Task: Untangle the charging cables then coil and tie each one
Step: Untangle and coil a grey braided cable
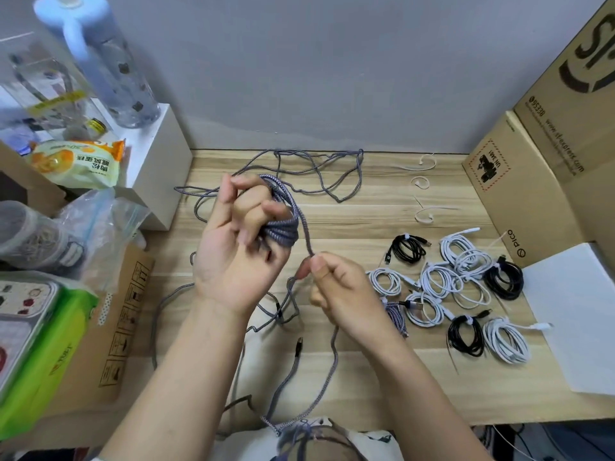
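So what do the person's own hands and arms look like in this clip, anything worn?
Both are bare: the left hand and right hand have no gloves, rings, watch or wristband visible. Forearms are uncovered to the frame's bottom edge, with no sleeves showing. Fingernails look short and unpainted.

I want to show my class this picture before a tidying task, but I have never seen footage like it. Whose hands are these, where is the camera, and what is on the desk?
The one picture comes from a camera worn on a person's head, looking down at their own two bare hands. The left hand holds a coil of grey braided cable wound around its fingers. The right hand pinches the loose length of that cable. On the wooden desk more grey cable lies loose, finished white and black coils sit to the right, and white ties wait behind them.
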The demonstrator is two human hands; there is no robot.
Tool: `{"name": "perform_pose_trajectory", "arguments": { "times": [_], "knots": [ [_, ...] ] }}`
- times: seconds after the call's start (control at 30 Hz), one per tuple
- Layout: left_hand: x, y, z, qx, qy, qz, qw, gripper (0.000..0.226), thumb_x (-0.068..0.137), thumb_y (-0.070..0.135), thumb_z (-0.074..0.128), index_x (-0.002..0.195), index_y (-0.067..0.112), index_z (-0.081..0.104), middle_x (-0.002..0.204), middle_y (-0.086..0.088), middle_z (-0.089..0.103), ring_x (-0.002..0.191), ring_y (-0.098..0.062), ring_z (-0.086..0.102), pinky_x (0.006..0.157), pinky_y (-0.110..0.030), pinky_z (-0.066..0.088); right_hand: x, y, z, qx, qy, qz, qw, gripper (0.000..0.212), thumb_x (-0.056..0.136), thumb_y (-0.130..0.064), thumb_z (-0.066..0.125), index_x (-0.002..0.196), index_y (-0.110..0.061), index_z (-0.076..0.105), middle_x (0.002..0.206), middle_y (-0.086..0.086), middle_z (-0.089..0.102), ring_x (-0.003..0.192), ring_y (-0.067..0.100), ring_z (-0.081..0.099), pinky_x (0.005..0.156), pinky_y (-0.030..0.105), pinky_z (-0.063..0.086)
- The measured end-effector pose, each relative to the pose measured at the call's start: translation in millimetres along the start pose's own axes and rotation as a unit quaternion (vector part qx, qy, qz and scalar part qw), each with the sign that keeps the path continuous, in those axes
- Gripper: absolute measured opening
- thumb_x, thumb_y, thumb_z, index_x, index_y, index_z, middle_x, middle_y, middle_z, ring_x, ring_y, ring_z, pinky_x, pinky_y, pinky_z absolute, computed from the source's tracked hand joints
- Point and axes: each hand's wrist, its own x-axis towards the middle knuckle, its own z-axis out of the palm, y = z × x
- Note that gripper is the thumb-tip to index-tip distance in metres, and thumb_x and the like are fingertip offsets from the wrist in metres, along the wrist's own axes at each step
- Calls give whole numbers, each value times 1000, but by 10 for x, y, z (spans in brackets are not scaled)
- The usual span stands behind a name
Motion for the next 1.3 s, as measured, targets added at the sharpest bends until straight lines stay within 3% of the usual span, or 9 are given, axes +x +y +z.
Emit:
{"name": "perform_pose_trajectory", "arguments": {
  "times": [0.3,0.47,0.63,0.8,0.9,0.97,1.03,1.2,1.3],
  "knots": [
    [229,110,-176,196,99,175,960,43,93,24,43,123,-7,41,60,4,46,48,-7,44,70,-23,53,-193,-264,-21,-38,-211,89,973,28,101,-21,40,79,-19,57,40,-13,33,36,0,27,37,13,24],
    [208,-29,-256,494,112,167,846,40,96,23,42,131,5,36,59,8,55,53,-7,48,63,-25,35,-229,-351,-20,-404,-138,-40,903,37,94,-40,49,64,-19,49,56,-2,45,64,21,47,64,36,41],
    [129,32,-230,654,39,26,755,43,89,27,40,119,-4,45,60,3,57,56,-12,50,60,-30,36,-260,-408,-97,-404,-73,-129,903,41,85,-51,50,58,-21,45,45,-3,29,55,18,32,57,38,38],
    [54,181,-196,637,20,-47,769,37,88,25,42,114,1,53,66,-3,63,59,-12,56,65,-40,30,-235,-398,-175,-342,-31,-195,919,44,82,-49,50,54,-18,37,46,-2,25,50,16,29,48,34,29],
    [42,145,-156,648,34,-87,756,33,91,23,50,117,4,51,71,-3,66,60,-7,59,54,-24,36,-219,-378,-154,-348,-5,-238,907,39,84,-45,51,56,-20,42,46,-9,30,49,10,32,47,31,31],
    [7,69,-112,691,6,-111,714,15,94,27,47,98,18,58,73,-4,64,58,-10,56,50,-21,35,-189,-371,-147,-338,38,-265,902,31,85,-41,57,61,-21,62,52,-12,47,54,2,43,52,29,41],
    [-21,-4,-74,706,-60,-142,691,39,98,43,37,71,25,58,57,3,56,52,-17,47,50,-28,32,-158,-395,-167,-289,94,-288,908,19,80,-35,68,70,-20,72,57,-11,56,56,-1,49,54,24,42],
    [-49,24,-16,600,-89,-193,771,52,82,69,41,71,23,63,42,9,29,40,-16,22,56,-20,44,-101,-396,-190,-11,57,-177,982,25,59,-19,85,63,-20,60,51,3,63,47,24,59,48,23,41],
    [-50,98,-43,517,-128,-218,818,33,81,52,64,70,21,59,42,11,26,36,-6,19,55,-20,45,-45,-345,-198,47,55,-142,987,24,51,-13,84,56,-24,63,53,-7,57,48,3,51,50,13,38]
  ]
}}
